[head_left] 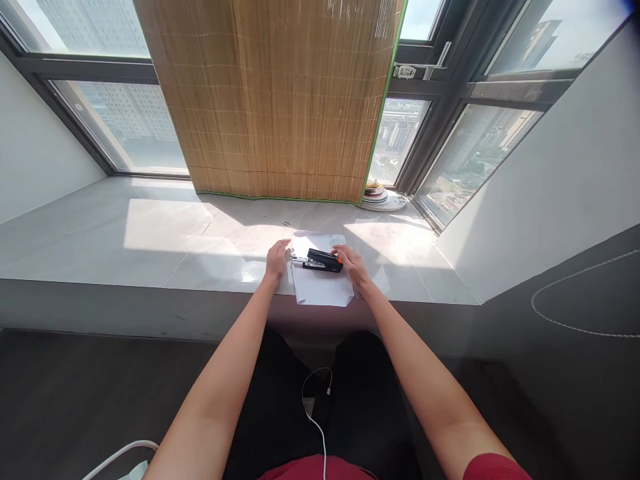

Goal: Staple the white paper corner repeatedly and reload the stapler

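Stapler [323, 256] on paper [323, 290] atop sill [150, 263]; R hand [352, 262] at its right end, L hand [277, 259] by its left tip (can't tell if either's gripping). Prob. stiff, fairly light; best held by black body; paper's floppy.

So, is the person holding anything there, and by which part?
The right hand touches the right end of the black stapler, though a firm grip cannot be told. The left hand, by the white paper, shows no clear hold.
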A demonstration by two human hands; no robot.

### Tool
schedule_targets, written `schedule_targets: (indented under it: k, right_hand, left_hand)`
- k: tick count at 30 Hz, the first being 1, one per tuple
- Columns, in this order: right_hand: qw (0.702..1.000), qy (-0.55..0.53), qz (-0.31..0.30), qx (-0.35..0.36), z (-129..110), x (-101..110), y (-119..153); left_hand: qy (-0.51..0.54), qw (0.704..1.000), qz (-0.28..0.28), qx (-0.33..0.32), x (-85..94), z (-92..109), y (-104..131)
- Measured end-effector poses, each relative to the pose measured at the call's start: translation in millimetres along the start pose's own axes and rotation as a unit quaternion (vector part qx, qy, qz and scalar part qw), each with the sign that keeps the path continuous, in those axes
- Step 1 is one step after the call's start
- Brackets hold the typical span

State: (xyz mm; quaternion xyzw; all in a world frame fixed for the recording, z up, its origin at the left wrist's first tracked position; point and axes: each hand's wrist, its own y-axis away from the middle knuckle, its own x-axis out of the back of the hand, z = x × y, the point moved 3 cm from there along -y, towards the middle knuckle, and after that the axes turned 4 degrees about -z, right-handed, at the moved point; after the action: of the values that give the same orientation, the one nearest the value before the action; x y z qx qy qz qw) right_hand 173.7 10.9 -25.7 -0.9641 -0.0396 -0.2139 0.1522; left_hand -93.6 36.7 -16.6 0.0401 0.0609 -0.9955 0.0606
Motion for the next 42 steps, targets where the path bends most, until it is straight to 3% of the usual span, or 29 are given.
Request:
schedule_targets:
  k: [4,8,11,15,19,21,23,26,28,30,35,39,42]
  right_hand:
    - [0.997,0.043,-0.026,0.062,-13,-10,0]
    - [0.980,0.108,0.060,0.155,-37,-15,9]
    - [0.933,0.203,0.073,0.289,-68,-21,23]
    - [0.857,0.325,-0.015,0.400,-94,-33,35]
    - [0.843,0.333,-0.037,0.421,-97,-39,36]
    - [0.861,0.299,-0.013,0.411,-95,-41,36]
    - [0.904,0.232,0.055,0.354,-89,-39,34]
    - [0.965,0.104,0.180,0.157,-70,-32,27]
    - [0.980,0.037,0.194,0.026,-54,-30,23]
    - [0.985,-0.004,0.165,-0.044,-42,-30,19]
    - [0.991,-0.012,0.121,-0.063,-26,-23,13]
    - [0.996,-0.004,0.064,-0.061,-20,-5,6]
    - [0.994,0.045,0.099,-0.002,-33,10,7]
  left_hand:
    - [0.137,0.988,0.066,0.031,7.8,13,13]
    - [0.295,0.936,0.124,0.148,-0.8,20,29]
    - [0.373,0.894,0.102,0.224,-15.0,24,33]
    - [0.409,0.878,0.032,0.246,-24.4,25,31]
    - [0.405,0.881,0.018,0.244,-20.7,20,30]
    - [0.411,0.877,0.033,0.244,-17.2,18,30]
    - [0.424,0.871,0.074,0.238,-11.2,17,31]
    - [0.430,0.864,0.138,0.223,1.3,19,34]
    - [0.436,0.863,0.130,0.221,6.9,22,36]
    - [0.448,0.861,0.092,0.221,8.0,26,37]
    - [0.481,0.853,0.022,0.201,-3.2,31,41]
    - [0.464,0.861,0.016,0.206,-16.2,34,46]
    - [0.444,0.873,-0.009,0.201,-28.2,42,50]
